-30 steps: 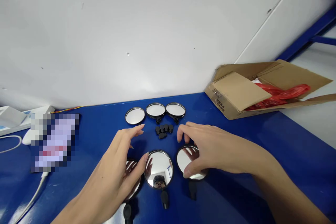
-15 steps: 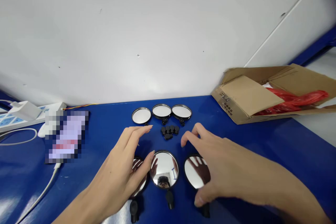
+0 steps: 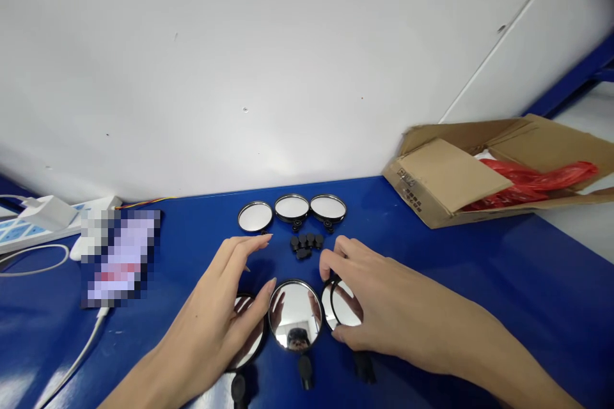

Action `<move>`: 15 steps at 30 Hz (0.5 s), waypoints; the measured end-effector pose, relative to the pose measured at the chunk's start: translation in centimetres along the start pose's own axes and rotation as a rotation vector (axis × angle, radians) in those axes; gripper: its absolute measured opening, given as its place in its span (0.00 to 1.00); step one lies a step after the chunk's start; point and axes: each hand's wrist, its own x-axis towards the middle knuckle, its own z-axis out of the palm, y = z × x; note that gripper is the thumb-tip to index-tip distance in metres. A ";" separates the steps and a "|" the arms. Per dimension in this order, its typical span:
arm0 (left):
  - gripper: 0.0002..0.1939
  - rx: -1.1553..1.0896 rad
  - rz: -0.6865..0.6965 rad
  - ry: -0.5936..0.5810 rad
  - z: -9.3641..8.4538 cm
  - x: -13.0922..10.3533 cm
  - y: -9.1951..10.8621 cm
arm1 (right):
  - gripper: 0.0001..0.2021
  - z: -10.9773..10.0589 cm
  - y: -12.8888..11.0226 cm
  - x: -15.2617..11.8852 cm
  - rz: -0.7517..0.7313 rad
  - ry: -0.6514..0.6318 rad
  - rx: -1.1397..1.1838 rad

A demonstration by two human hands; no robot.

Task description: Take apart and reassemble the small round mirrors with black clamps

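Mirrors point(image 3: 295, 316) lie on the near tabletop point(image 3: 192, 262), and I'd best touch only their rims to avoid smudges, my right hand point(image 3: 391, 297) curled around the right mirror point(image 3: 349, 307), grip unclear, my left hand point(image 3: 208, 313) spread, empty, over the left mirror point(image 3: 250, 346).

I can route over bare tabletop point(image 3: 187, 236) at two places: left of frame, between the phone point(image 3: 119, 244) and left hand point(image 3: 211, 314); and right, between the cardboard box point(image 3: 444, 174) and right hand point(image 3: 384, 300). At centre, a round mirror point(image 3: 296, 315) lies between the hands; above it, black knobs point(image 3: 303, 242) and a row of mirrors point(image 3: 291, 206) obstruct.
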 end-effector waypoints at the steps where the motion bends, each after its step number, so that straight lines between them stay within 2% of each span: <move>1: 0.24 0.006 0.003 0.003 0.0 0.0 0.0 | 0.12 0.1 -0.3 0.0 0.020 0.019 -0.024; 5: 0.23 0.014 -0.002 0.022 0.2 0.0 0.0 | 0.08 0.5 -1.2 0.0 0.071 0.043 -0.111; 10: 0.23 0.049 0.020 0.075 0.3 0.1 -0.4 | 0.09 0.6 0.4 -0.3 -0.044 0.150 -0.130; 13: 0.21 0.047 0.035 0.121 0.3 0.0 -0.4 | 0.11 0.0 1.1 -0.3 -0.155 0.258 -0.007; 15: 0.19 -0.033 0.015 0.132 0.2 -0.1 -0.1 | 0.08 -0.3 0.6 0.1 -0.163 0.305 0.117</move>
